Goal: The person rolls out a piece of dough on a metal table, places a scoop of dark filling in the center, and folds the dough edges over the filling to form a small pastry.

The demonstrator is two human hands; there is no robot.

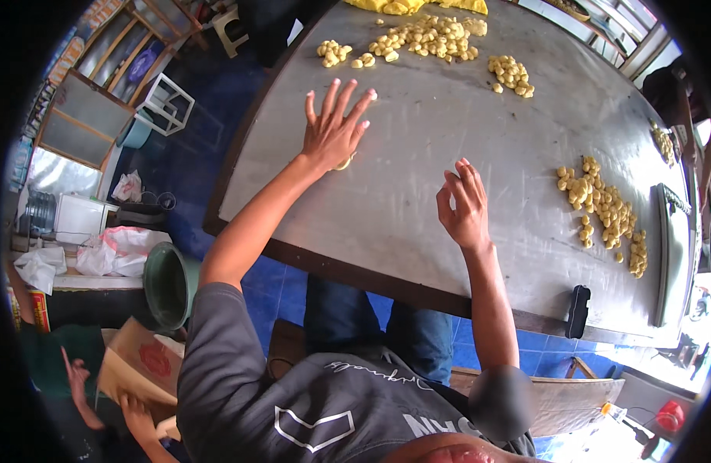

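My left hand (pixel 332 135) lies palm down with its fingers spread, over the left part of a grey metal tabletop (pixel 402 154). A pale yellow dough-like piece (pixel 345 163) peeks out beside the heel of that hand, and most of it is hidden. To the right, my right hand (pixel 467 204) is held with its fingers drawn together and bent toward the thumb. Whatever may be between those fingers does not show. Beyond my left hand, small yellow lumps lie in a wide pile (pixel 436 38) and a small cluster (pixel 334 53).
More yellow lumps form a cluster (pixel 511 76) and a long pile (pixel 602 204) at the right. A black oblong object (pixel 577 312) lies by the table's near edge. At lower left are a green tub (pixel 170 282) and another person's hand on a cardboard box (pixel 139 359).
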